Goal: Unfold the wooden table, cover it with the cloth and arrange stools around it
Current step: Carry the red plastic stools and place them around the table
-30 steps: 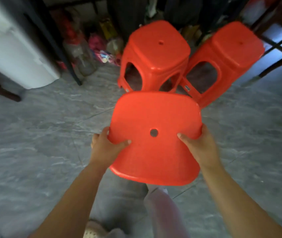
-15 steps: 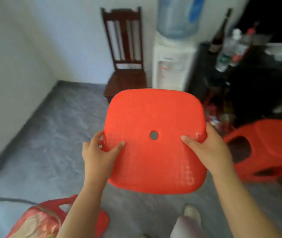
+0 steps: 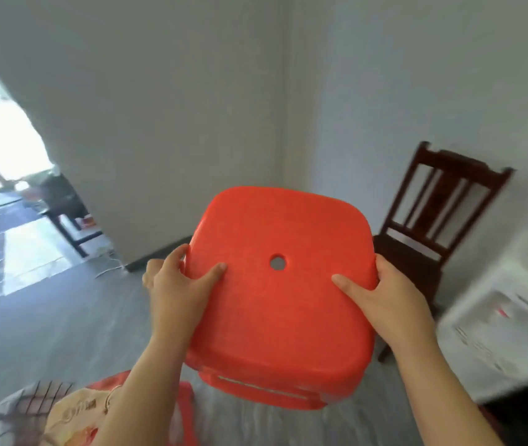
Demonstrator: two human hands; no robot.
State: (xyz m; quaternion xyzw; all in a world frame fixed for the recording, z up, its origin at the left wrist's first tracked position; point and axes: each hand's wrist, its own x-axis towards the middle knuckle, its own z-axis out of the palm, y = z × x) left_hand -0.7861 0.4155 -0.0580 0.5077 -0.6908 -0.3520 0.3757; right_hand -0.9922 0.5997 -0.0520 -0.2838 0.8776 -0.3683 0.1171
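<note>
A red plastic stool point(image 3: 275, 304) with a round hole in its square seat is held up in the air in front of me, seat facing me. My left hand point(image 3: 177, 284) grips its left edge, thumb on the seat. My right hand point(image 3: 385, 297) grips its right edge the same way. A second red stool point(image 3: 185, 413) shows partly at the bottom, beside a patterned cloth point(image 3: 72, 416) at the lower left. The wooden table itself is not in view.
A dark wooden chair point(image 3: 433, 226) stands against the white wall at right. A white water dispenser point(image 3: 507, 317) is at the far right. A dark bench point(image 3: 63, 207) sits by the bright doorway at left. Grey floor point(image 3: 56, 317) stretches ahead.
I have turned left while carrying the stool. The other red stools and the bottles have left the view; the chair and dispenser slid right, and the doorway came in at left.
</note>
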